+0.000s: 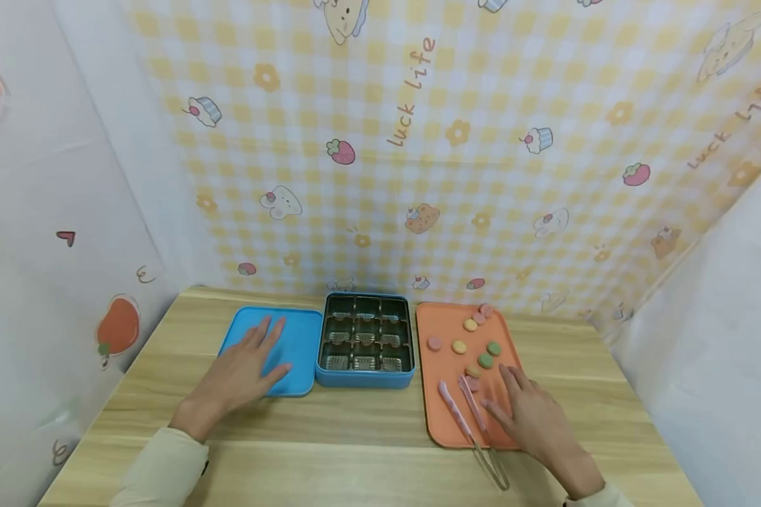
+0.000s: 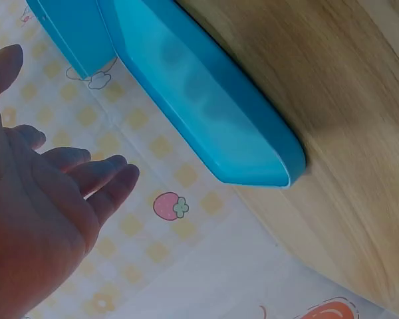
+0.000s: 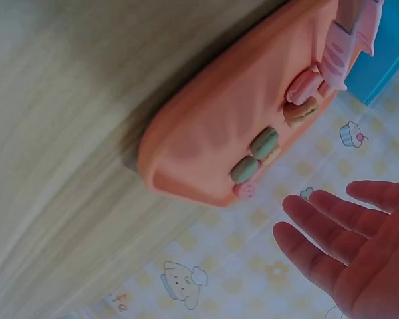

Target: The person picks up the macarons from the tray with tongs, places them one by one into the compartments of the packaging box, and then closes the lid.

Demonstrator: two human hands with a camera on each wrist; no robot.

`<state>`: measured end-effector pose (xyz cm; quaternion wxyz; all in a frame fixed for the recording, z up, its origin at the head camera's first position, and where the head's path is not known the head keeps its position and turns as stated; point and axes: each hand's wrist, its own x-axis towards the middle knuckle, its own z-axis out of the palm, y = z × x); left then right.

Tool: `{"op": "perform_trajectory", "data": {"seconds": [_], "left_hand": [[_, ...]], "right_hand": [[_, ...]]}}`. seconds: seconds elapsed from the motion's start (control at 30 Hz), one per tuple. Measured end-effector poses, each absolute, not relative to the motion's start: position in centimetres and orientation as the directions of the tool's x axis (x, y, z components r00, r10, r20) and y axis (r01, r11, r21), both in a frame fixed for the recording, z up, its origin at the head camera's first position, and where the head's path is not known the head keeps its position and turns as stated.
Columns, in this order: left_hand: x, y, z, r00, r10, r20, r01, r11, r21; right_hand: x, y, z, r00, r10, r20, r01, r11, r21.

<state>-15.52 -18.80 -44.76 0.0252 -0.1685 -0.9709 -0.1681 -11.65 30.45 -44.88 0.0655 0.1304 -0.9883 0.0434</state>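
Observation:
My left hand [image 1: 237, 372] hovers with spread fingers over the blue lid [image 1: 297, 355] on the left; in the left wrist view its palm and fingers [image 2: 96, 176] hold nothing. Over the right part of the orange tray [image 1: 440, 415] is my right hand [image 1: 535, 415], its fingers extended and holding nothing. Tongs [image 1: 463, 419] with pink tips lie across the tray's near part, their metal bend past its front edge. Several small macarons lie on the tray: green ones [image 1: 485, 360], yellow ones [image 1: 459, 347] and pink ones [image 1: 434, 343].
Between lid and tray stands a blue tin [image 1: 364, 379] with a dark divided insert [image 1: 366, 331] of several compartments. All rest on a wooden table [image 1: 279, 458]. A checked cloth [image 1: 368, 176] hangs behind, with white cloths at both sides.

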Motion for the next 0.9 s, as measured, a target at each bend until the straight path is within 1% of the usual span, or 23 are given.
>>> {"op": "perform_trajectory", "data": {"seconds": [0.1, 0.23, 0.43, 0.53, 0.7, 0.83, 0.9], "left_hand": [[-15.6, -18.5, -44.8, -0.943, 0.317, 0.102, 0.333, 0.880, 0.338], [-15.8, -17.9, -44.9, -0.945, 0.313, 0.089, 0.322, 0.861, 0.394], [-16.2, -17.1, -45.3, -0.952, 0.298, 0.069, 0.290, 0.805, 0.517], [-16.5, -16.6, -45.4, -0.956, 0.283, 0.076, 0.273, 0.766, 0.582], [-17.0, -15.7, -45.8, -0.956, 0.274, 0.109, 0.275, 0.693, 0.667], [-17.3, -15.1, -46.2, -0.952, 0.287, 0.103, 0.271, 0.640, 0.719], [-17.4, -14.7, -46.5, -0.953, 0.285, 0.104, 0.267, 0.625, 0.734]], "right_hand": [[-11.3, 30.6, -45.2, -0.957, -0.253, 0.139, -0.265, 0.961, -0.080], [-10.9, 30.7, -45.5, -0.964, -0.239, 0.116, -0.251, 0.962, -0.109], [-10.2, 30.2, -45.7, -0.979, -0.202, -0.009, -0.195, 0.957, -0.213], [-9.8, 29.9, -45.7, -0.982, -0.182, -0.056, -0.165, 0.960, -0.228], [-9.1, 29.4, -46.2, -0.984, -0.161, -0.077, -0.139, 0.962, -0.235], [-8.8, 28.9, -46.7, -0.985, -0.153, -0.081, -0.126, 0.955, -0.267], [-8.7, 28.8, -46.9, -0.985, -0.158, -0.064, -0.137, 0.956, -0.260]]}}
